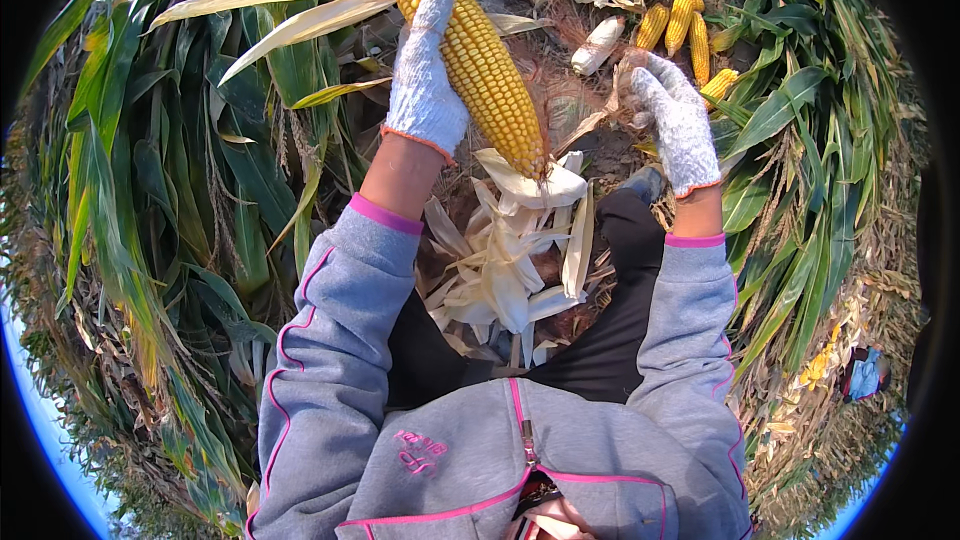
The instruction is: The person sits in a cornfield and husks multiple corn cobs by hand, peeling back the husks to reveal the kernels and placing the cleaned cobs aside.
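Note:
My left hand (426, 86), in a white knit glove with an orange cuff edge, grips a yellow ear of corn (495, 79) near its upper end. Pale dry husk leaves (300, 4) spread from that end, and the bare kernels slant down to a tip with brown silk. At the right, my right hand (677, 120) wears a matching glove. Its curled fingers pinch a dry strip of husk (604, 111) tangled with corn silk, apart from the ear. Loose husks (502, 262) are heaped between my legs, under the ear's tip.
Several husked yellow ears (679, 24) lie on the ground beyond my right hand. Closer in is an ear still in its pale husk (598, 45). Green cornstalks (247, 165) flank my left side, with more leafy stalks (795, 112) at right. Another person (866, 373) appears far right.

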The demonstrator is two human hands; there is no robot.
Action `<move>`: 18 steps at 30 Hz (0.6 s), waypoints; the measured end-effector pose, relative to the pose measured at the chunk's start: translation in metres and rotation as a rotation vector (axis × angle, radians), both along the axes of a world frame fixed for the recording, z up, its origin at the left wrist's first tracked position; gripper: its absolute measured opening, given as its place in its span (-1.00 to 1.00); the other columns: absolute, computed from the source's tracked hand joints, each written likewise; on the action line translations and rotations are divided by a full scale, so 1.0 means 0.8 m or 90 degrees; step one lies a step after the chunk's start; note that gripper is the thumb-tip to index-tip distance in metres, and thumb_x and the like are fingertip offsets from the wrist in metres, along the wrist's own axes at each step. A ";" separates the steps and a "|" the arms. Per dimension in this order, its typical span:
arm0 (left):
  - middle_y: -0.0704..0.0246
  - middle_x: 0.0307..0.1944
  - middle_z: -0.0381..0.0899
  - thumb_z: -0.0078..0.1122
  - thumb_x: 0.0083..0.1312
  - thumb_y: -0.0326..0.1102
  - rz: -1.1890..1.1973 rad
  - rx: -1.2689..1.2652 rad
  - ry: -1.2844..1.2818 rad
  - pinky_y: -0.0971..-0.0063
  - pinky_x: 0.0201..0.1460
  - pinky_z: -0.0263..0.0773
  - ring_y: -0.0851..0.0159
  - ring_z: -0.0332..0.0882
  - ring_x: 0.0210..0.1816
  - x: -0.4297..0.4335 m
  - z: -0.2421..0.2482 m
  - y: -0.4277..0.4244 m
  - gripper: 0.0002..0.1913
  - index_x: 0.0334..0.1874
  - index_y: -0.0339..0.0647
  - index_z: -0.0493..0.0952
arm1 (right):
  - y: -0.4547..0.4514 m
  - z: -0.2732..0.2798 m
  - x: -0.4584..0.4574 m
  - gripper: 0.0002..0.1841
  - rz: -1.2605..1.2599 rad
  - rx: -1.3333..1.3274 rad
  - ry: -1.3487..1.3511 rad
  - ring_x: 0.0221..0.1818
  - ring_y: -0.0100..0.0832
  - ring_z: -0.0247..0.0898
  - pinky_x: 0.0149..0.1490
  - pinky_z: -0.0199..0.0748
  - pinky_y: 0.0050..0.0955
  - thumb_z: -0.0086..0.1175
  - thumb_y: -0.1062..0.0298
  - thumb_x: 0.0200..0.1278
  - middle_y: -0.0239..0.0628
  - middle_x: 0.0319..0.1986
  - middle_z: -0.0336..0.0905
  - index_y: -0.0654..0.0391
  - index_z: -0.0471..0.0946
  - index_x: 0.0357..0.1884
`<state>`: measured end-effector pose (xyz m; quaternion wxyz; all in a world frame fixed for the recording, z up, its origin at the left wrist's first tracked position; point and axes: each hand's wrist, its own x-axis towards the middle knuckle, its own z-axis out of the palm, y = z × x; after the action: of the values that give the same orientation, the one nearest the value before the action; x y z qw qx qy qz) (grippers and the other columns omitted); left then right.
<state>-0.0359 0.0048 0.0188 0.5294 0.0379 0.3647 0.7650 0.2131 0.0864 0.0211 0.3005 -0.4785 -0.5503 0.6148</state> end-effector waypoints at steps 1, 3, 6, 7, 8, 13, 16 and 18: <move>0.28 -0.17 0.60 0.29 0.30 -0.04 0.005 0.013 0.000 0.23 -0.12 0.61 0.19 0.63 -0.18 -0.003 0.004 0.000 -0.56 0.09 -0.16 0.47 | -0.010 0.012 -0.006 -0.43 0.129 0.006 -0.036 -0.22 -0.58 0.46 -0.15 0.46 -0.60 0.17 0.08 0.34 -0.28 -0.02 0.57 0.18 0.39 0.29; 0.36 -0.19 0.59 0.31 0.28 -0.01 0.002 0.012 -0.036 0.25 -0.12 0.58 0.25 0.61 -0.21 -0.004 0.008 -0.002 -0.56 0.08 -0.09 0.49 | -0.022 0.021 -0.014 -0.25 0.305 0.083 -0.042 0.14 -0.37 0.42 0.22 0.38 -0.39 0.28 0.16 0.20 -0.14 0.20 0.43 0.24 0.27 0.39; 0.34 -0.17 0.60 0.30 0.28 0.02 -0.008 0.028 -0.073 0.23 -0.09 0.57 0.22 0.60 -0.19 -0.005 0.011 -0.002 -0.55 0.08 -0.10 0.49 | -0.036 0.017 -0.028 -0.02 0.424 0.052 -0.052 0.16 -0.36 0.39 0.24 0.37 -0.37 0.35 0.20 0.04 -0.10 0.31 0.30 0.22 0.07 0.48; 0.34 -0.17 0.60 0.30 0.28 0.02 -0.003 0.030 -0.071 0.22 -0.08 0.57 0.22 0.61 -0.19 -0.006 0.009 -0.001 -0.54 0.08 -0.09 0.49 | -0.041 0.014 -0.031 0.00 0.474 0.087 -0.060 0.09 -0.38 0.43 0.20 0.40 -0.37 0.35 0.20 0.05 -0.12 0.29 0.32 0.22 0.03 0.49; 0.34 -0.17 0.60 0.30 0.27 0.03 0.001 0.033 -0.069 0.22 -0.08 0.57 0.21 0.61 -0.18 -0.007 0.006 0.000 -0.54 0.07 -0.09 0.49 | -0.049 0.013 -0.033 -0.20 0.463 0.029 -0.045 -0.06 -0.48 0.47 0.11 0.44 -0.44 0.32 0.23 0.10 -0.22 0.11 0.50 0.24 0.25 0.39; 0.10 -0.12 0.57 0.22 0.29 0.11 0.042 0.060 -0.063 0.07 0.01 0.56 0.03 0.60 -0.12 -0.022 0.006 -0.001 -0.40 0.15 -0.22 0.38 | -0.049 0.025 -0.035 -0.73 0.448 -0.156 -0.096 -0.18 -0.62 0.46 -0.02 0.45 -0.55 0.23 0.31 0.20 -0.40 -0.27 0.63 0.24 0.63 -0.11; 0.12 -0.08 0.56 0.14 0.31 0.16 0.015 0.075 -0.086 0.09 0.04 0.56 0.04 0.59 -0.09 -0.026 0.009 -0.006 -0.39 0.17 -0.22 0.36 | -0.043 0.016 -0.028 -0.74 0.430 -0.020 -0.161 -0.19 -0.42 0.58 -0.06 0.51 -0.40 0.21 0.28 0.19 -0.27 -0.27 0.67 0.15 0.64 -0.12; 0.12 -0.07 0.56 0.11 0.33 0.17 0.008 0.092 -0.053 0.11 0.04 0.57 0.05 0.60 -0.08 -0.026 0.009 -0.007 -0.39 0.18 -0.22 0.36 | -0.035 0.001 -0.028 -0.75 0.359 0.213 -0.426 -0.16 -0.23 0.59 -0.03 0.51 -0.29 0.19 0.24 0.20 -0.16 -0.24 0.66 0.08 0.64 -0.11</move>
<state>-0.0569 -0.0006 0.0257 0.5350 0.0420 0.2862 0.7938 0.1905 0.0585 0.0215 0.0013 -0.4271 -0.8171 0.3871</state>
